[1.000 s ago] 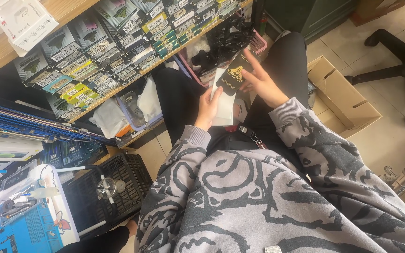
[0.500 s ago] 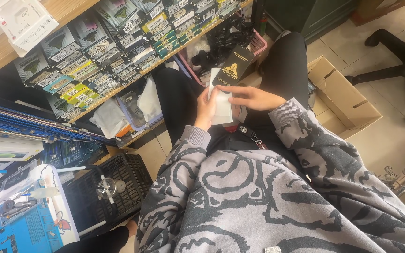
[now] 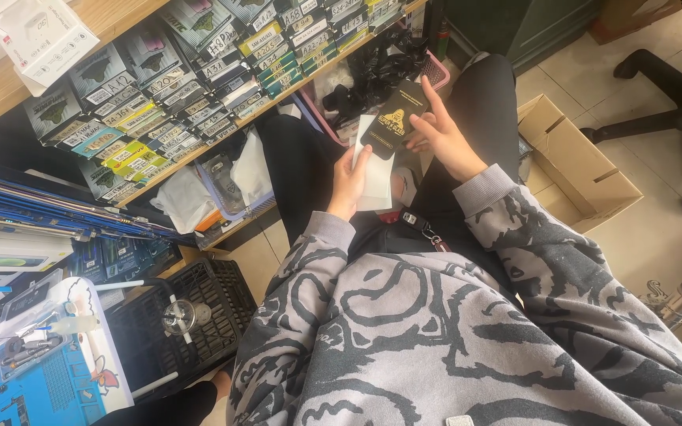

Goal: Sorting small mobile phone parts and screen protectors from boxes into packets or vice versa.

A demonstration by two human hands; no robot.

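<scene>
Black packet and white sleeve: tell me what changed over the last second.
Half a second ago the right hand lay down across the white sleeve; now it has lifted again, holding the black packet up and away from it. The left hand keeps gripping the sleeve. The shelf of packaged boxes and cardboard box stayed put.

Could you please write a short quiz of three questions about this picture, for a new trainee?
1. True or false: the right hand holds a flat black packet.
2. What does the left hand hold? A) a white sleeve B) a blue mat C) a key
3. Which thing stands open on the floor at the person's right side?

Key
1. True.
2. A: the white sleeve, just below the black packet.
3. The cardboard box.
</scene>
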